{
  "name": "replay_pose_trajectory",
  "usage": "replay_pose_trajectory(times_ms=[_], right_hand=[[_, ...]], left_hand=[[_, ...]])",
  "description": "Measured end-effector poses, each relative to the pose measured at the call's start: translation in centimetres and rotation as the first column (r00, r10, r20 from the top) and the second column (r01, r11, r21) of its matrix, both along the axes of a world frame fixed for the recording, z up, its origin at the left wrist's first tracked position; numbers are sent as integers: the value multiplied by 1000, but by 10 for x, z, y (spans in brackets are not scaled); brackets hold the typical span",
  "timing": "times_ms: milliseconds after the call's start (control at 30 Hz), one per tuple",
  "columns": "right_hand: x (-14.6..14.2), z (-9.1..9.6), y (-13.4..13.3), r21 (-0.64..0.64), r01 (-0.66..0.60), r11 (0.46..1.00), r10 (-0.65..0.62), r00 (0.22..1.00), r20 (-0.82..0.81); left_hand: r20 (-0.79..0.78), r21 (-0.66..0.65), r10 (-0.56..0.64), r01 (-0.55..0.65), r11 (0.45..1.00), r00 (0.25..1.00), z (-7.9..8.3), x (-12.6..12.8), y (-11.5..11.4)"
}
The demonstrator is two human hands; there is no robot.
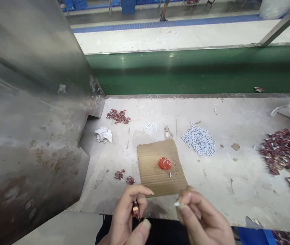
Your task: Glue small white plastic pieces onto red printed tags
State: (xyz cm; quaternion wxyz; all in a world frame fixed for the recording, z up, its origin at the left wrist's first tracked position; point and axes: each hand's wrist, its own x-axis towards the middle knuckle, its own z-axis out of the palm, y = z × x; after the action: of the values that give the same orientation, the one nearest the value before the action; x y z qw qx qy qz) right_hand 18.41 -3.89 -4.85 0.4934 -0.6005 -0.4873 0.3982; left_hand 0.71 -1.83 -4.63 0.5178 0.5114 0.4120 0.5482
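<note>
My left hand point(128, 217) is low at the table's front edge, fingers curled round a small dark red piece point(135, 210). My right hand point(201, 217) is beside it, thumb and forefinger pinched on a tiny white piece point(177, 204). Just beyond both hands lies a piece of brown cardboard point(151, 170) with a blob of red glue point(164, 163) on it and one small white piece point(170, 175) next to the blob.
A heap of white pieces point(199, 140) lies right of the cardboard, a large heap of dark red pieces point(284, 151) at far right. Smaller red clusters point(118, 116), point(124, 176), crumpled tissue point(104, 134), metal housing point(29, 112) at left, green conveyor belt point(198, 71) behind.
</note>
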Motion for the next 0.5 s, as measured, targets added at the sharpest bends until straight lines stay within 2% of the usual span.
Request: replay_pose_trajectory(times_ms=[67,167,233,333,400,500], right_hand=[[20,-12,13,6,15,1000,-16,991,129],[38,-24,33,26,25,999,-31,968,247],[40,-28,42,43,2,999,-16,947,321],[36,-31,48,79,-19,997,-14,918,397],[34,-32,48,93,-15,996,-27,904,427],[32,-33,46,102,-15,995,-33,889,456]], left_hand=[[-104,-147,49,-64,987,993,2,-12,-5],[-261,-375,89,-186,908,961,2,-35,-9],[-302,-431,88,-219,875,949,1,-51,-7],[-299,-489,29,-179,854,954,-3,-70,0],[-270,-528,6,-154,835,963,-6,-75,4],[-217,-553,54,-169,816,975,-8,-75,5]])
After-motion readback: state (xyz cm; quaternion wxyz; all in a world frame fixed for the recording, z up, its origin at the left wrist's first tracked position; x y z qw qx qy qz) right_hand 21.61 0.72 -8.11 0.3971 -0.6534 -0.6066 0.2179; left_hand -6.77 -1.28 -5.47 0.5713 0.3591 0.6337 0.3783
